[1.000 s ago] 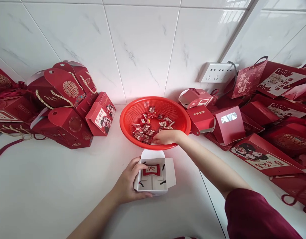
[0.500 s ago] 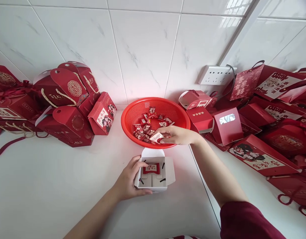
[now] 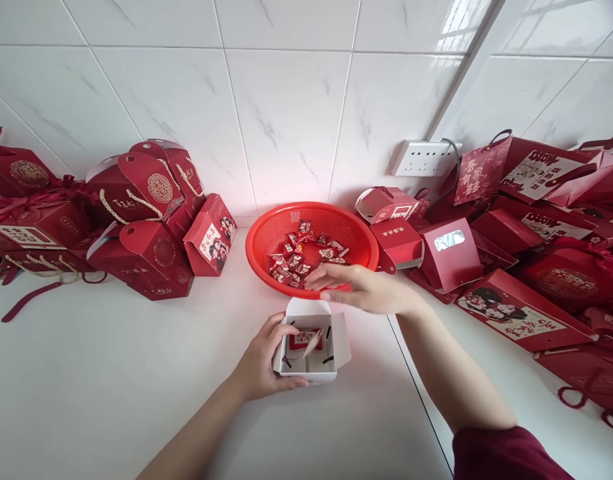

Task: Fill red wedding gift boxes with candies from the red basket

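1. The white box (image 3: pixel 316 377) sits on the table (image 3: pixel 111 373) at the lower middle of the frame, open at the top, flaps spread. It looks like thin card: light, fairly stiff along the folds, easy to dent if squeezed. I'd take it low by the side walls, not by a flap.

2. Inside lies a red packet (image 3: pixel 299 339), flat. A pale packet (image 3: pixel 312 344) is tilted on edge over it, a little blurred; whether the two touch I can't tell. Both seem light, with slick wrappers, best pinched across the middle.

3. The left hand (image 3: pixel 260 363) has hold of the box at its left side, fingers curved to the wall. The thumb (image 3: pixel 292 383) lies along the near side, and the forefinger reaches over the rim toward the red packet.

4. The right hand (image 3: pixel 364 288) hangs above the box's far right corner, in front of the basket. Its fingers are loosely parted and stretched toward the left of the frame; I see nothing in them.

5. Just beyond, mid-frame, the red basket (image 3: pixel 259 230) holds loose sweets (image 3: pixel 289 267).

6. Red cartons crowd both sides: one pile (image 3: pixel 151 260) at the left, another (image 3: pixel 516 313) at the right, below a socket strip (image 3: pixel 424 159) on the wall.
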{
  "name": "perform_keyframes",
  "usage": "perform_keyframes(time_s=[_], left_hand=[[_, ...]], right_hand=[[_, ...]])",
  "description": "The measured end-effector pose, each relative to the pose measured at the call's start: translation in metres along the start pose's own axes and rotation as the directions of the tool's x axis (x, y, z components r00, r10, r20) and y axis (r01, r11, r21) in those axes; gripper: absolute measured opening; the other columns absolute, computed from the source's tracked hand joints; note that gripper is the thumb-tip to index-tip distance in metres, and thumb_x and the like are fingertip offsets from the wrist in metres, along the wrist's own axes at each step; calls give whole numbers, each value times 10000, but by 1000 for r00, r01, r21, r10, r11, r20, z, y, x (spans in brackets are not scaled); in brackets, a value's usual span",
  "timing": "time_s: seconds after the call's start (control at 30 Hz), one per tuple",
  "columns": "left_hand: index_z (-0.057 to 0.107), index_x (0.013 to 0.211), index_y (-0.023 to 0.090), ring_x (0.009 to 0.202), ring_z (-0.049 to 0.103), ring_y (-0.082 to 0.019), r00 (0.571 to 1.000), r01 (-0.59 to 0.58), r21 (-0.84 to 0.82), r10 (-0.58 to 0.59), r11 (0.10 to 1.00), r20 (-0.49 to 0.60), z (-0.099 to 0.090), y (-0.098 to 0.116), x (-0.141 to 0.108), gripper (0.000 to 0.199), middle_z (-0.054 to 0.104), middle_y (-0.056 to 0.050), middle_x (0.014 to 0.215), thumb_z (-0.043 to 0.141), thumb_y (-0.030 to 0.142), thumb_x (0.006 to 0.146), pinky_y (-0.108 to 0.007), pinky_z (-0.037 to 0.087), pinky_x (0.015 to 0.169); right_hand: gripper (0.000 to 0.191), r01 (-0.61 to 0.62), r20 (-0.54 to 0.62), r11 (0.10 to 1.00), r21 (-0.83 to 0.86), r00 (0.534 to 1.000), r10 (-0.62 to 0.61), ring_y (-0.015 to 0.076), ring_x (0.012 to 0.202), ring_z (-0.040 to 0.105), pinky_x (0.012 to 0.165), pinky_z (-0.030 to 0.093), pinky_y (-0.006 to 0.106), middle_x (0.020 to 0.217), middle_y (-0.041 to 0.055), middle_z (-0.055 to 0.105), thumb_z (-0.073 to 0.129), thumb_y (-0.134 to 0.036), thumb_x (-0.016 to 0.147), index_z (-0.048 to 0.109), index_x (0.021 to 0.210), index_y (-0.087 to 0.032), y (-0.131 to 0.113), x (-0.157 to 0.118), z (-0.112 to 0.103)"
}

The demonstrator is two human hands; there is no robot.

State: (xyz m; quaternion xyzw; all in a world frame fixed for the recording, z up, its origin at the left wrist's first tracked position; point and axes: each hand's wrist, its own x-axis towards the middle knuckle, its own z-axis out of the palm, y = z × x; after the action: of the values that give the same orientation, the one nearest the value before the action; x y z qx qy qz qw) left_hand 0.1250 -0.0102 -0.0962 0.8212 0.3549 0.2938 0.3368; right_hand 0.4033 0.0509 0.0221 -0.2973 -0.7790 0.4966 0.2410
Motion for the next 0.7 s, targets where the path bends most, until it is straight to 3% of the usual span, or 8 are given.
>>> perform_keyframes(time_s=[0.13,0.23,0.3,0.47,0.57,0.63,0.7], left_hand=[[502,1242,267,1212,524,-280,1000,10,-4,-10,1000,3,0,-2,-2,747,419,-119,1361,846,562,649,-394,496,985],[500,1246,271,1220,521,-277,1000,16,5,-16,1000,14,0,-2,-3,752,411,-113,1368,847,562,645,-392,488,997],[499,1244,270,1214,525,-277,1000,20,24,-21,1000,22,-1,-2,-3,752,412,-113,1361,846,562,644,-390,490,990],[487,1248,259,1245,509,-300,999,15,64,-18,998,35,-2,-2,-3,748,401,-134,1378,826,575,661,-406,484,1003],[475,1261,256,1274,490,-313,999,20,74,-24,997,47,-3,-4,-5,776,378,-148,1400,831,579,652,-420,480,1015],[468,1269,258,1287,480,-314,998,28,79,-33,996,56,-4,-4,-5,789,368,-148,1410,836,576,647,-421,478,1020],[465,1273,263,1300,470,-309,998,22,80,-28,997,62,-4,-3,-5,780,369,-141,1418,836,563,656,-413,473,1030]], right_hand=[[290,-57,-175,986,-156,984,29,210,1057,662,942,524,380,1154,79,699,538,-373,970,641,1173,-193,11,18,-29],[301,-145,-142,893,-426,986,93,202,1070,651,927,506,339,1211,83,686,467,-322,990,637,1194,-182,20,52,-51],[297,-163,-85,833,-529,987,139,214,1083,644,906,496,317,1234,93,680,466,-269,986,647,1201,-171,23,82,-54],[249,-62,150,740,-670,965,216,226,1047,652,882,479,292,1176,97,706,574,-175,926,688,1147,-162,24,149,-20],[212,26,308,689,-724,906,290,194,1007,657,873,515,310,1156,55,696,630,-236,934,679,1135,-190,28,165,4],[229,31,341,626,-779,860,380,199,994,656,868,546,371,1158,65,673,651,-286,943,661,1137,-164,33,167,10],[277,-16,277,515,-857,829,486,215,1015,650,873,558,422,1185,82,647,651,-316,951,637,1170,-147,39,164,6]])
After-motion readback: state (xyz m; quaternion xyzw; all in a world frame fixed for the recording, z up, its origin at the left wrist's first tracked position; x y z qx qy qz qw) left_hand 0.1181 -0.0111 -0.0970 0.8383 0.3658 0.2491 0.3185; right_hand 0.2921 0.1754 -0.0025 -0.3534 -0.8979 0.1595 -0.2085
